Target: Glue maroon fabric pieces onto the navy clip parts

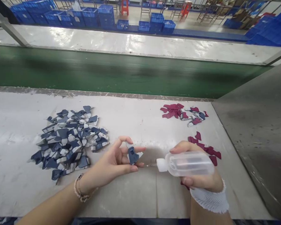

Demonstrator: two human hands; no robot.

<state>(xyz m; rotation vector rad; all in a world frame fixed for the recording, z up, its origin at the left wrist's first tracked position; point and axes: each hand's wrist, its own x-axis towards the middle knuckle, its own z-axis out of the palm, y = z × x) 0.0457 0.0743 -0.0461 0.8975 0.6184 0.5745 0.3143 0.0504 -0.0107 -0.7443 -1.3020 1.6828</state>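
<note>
My left hand (114, 159) pinches a navy-and-white shoe-upper piece (132, 155) between thumb and fingers, just above the white work table (18, 150). My right hand (196, 168) grips a clear plastic squeeze bottle (187, 164), its white cap and thin metal nozzle (151, 164) pointing left at the held piece. A heap of navy-and-white pieces (67, 140) lies left of my left hand. Maroon pieces (212, 153) lie partly behind the bottle, near my right hand. A mixed group of maroon and white pieces (178, 112) lies farther away.
A green conveyor belt (107, 72) runs along the table's far edge, with a white ledge (131, 43) beyond it. A grey metal panel (255, 131) rises at the right. Stacks of blue plastic crates (91, 17) and red stools (124, 7) stand on the floor beyond.
</note>
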